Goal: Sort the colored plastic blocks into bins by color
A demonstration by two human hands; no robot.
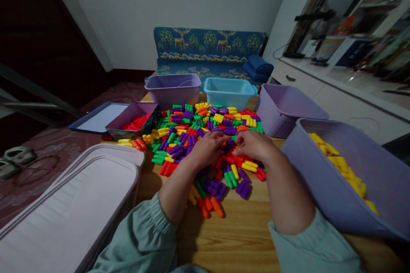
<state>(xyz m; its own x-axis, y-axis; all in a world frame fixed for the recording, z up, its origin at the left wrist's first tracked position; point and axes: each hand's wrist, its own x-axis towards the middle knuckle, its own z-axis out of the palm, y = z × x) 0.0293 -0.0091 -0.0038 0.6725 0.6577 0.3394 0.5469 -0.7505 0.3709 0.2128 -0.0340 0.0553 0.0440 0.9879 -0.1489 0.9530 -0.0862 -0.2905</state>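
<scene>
A wide heap of finger-shaped plastic building pieces [179, 150], in purple, green, yellow, red and orange, covers the middle of the wooden table [237, 234]. My left hand [209, 148] lies over the heap with its fingers stretched to the right, touching pieces. Close by on the right, my right hand [253, 145] has its fingers curled down among red pieces [238, 161]; what they hold, if anything, is hidden. In front of my hands are loose purple pieces [215, 187] and orange pieces [217, 207].
At right, a purple bin [339, 192] holds yellow pieces; another purple bin [293, 102] stands behind it. A purple tub [173, 89] and a light-blue tub [229, 91] line the far edge. At left are a tin [155, 115] with red pieces and pale lids [80, 204].
</scene>
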